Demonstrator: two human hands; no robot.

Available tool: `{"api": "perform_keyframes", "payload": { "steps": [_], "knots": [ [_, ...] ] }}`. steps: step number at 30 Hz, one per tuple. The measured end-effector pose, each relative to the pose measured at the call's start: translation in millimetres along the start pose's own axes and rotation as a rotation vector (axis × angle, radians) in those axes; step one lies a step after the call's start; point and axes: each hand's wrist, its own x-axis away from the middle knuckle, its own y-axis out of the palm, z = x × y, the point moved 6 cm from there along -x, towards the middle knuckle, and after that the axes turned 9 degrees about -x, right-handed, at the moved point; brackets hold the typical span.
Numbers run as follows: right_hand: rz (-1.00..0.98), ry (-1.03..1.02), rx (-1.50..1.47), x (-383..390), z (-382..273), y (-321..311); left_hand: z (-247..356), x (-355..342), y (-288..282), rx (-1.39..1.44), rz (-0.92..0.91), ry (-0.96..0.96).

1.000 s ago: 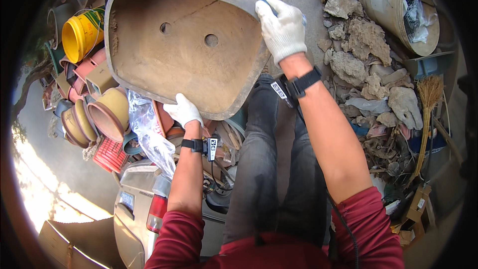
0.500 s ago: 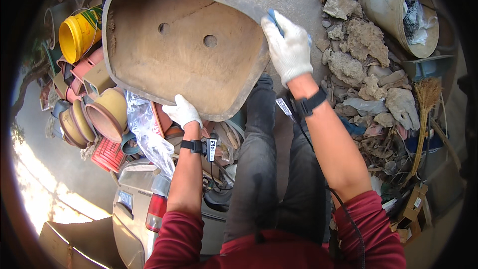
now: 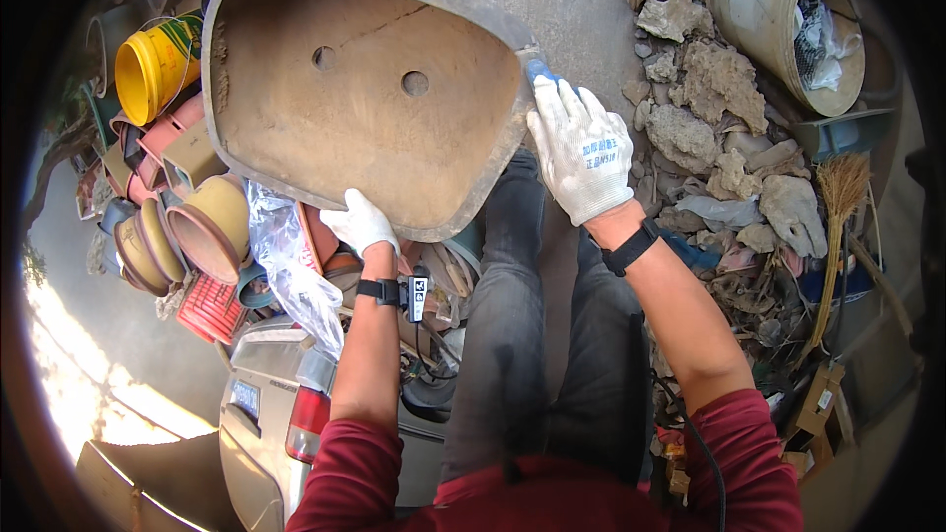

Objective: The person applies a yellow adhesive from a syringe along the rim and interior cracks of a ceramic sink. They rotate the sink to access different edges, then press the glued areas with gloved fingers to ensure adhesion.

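A large, shallow clay plant pot [image 3: 365, 128] with two round drain holes is tilted so that its dusty inside faces me. A thin crack runs along its upper inner wall. My left hand [image 3: 361, 225], in a white knit glove, grips the bottom rim. At the pot's right rim is my right hand [image 3: 585, 153], gloved too, back of the hand up and fingers fairly straight. Under its fingertips a small blue pad [image 3: 538, 70] presses against the outer corner of the rim; most of the pad is hidden.
Stacked pots [image 3: 210, 224], a yellow bucket [image 3: 140, 77] and clear plastic sheeting [image 3: 286, 256] crowd the left. Rubble stones [image 3: 719, 84], a whitish bucket [image 3: 754, 20] and a straw broom [image 3: 843, 192] line the right. A car's rear [image 3: 261, 414] stands lower left.
My right hand has slid down along the rim and turned from a side-on grip to back up, the blue pad moving with it. My left hand and the pot stay put.
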Motion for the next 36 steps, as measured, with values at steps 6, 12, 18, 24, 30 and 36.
{"api": "perform_keyframes", "payload": {
  "steps": [6, 12, 18, 24, 30, 36],
  "knots": [
    [0.030, -0.010, -0.050, -3.3, 3.8, 2.7, 2.5, 0.7, -1.1, -0.024, -0.018, 0.014],
    [-0.061, 0.029, -0.015, -8.7, -1.2, 1.4, -0.4, 2.7, 0.8, 0.018, -0.024, -0.012],
    [-0.132, 0.166, -0.160, 14.8, 7.4, 11.0, -0.4, -2.9, -0.1, -0.040, -0.011, 0.048],
    [0.348, 0.149, -0.543, 11.3, 27.4, 11.8, 3.9, 0.4, 1.8, 0.017, 0.002, 0.038],
    [0.245, 0.312, -0.973, -33.5, 34.2, 44.2, -0.9, -5.0, -1.0, -0.018, -0.003, 0.122],
    [0.301, 0.306, -1.005, 15.4, 27.9, 32.6, -11.2, -17.2, -0.9, -0.010, -0.009, 0.174]
  ]
}}
